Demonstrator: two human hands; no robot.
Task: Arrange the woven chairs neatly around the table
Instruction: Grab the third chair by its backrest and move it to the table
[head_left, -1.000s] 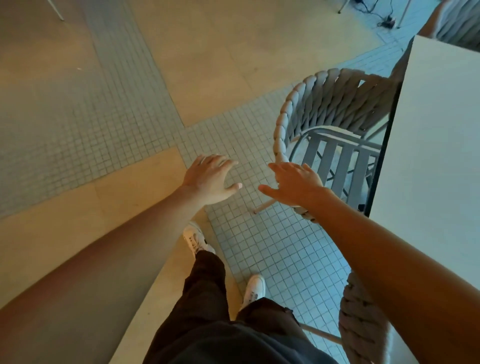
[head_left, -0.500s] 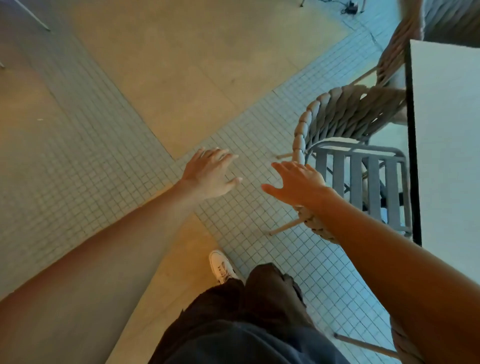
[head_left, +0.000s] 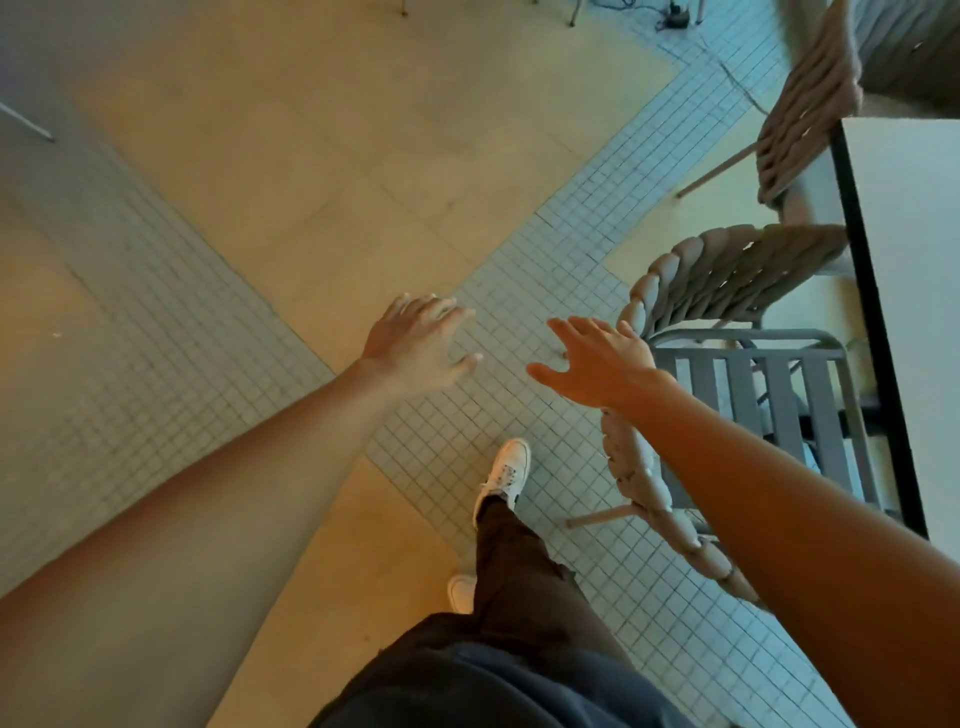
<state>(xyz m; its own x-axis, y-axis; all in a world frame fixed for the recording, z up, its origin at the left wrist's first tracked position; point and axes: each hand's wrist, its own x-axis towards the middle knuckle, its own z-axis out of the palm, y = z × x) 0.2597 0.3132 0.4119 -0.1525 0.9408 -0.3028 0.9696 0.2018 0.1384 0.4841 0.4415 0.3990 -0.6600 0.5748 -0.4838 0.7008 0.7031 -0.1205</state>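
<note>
A woven chair (head_left: 722, 270) with a thick rope back and grey slatted seat (head_left: 779, 395) stands tucked against the left edge of the white table (head_left: 919, 291). A second woven chair (head_left: 810, 98) stands at the table's far corner. My right hand (head_left: 597, 361) is stretched out, fingers spread, just left of the nearer chair's rope rim, apart from it. My left hand (head_left: 421, 343) hovers open over the tiled floor, holding nothing.
Small-tile floor strips (head_left: 519, 415) cross beige slabs. My legs and white shoes (head_left: 504, 473) stand on the tiles left of the chair. Cables (head_left: 675, 21) and other furniture legs lie at the far top edge.
The view has shifted forward and left along the table; the nearer chair sits further right in frame. Both hands stay open and outstretched, and one foot has stepped forward.
</note>
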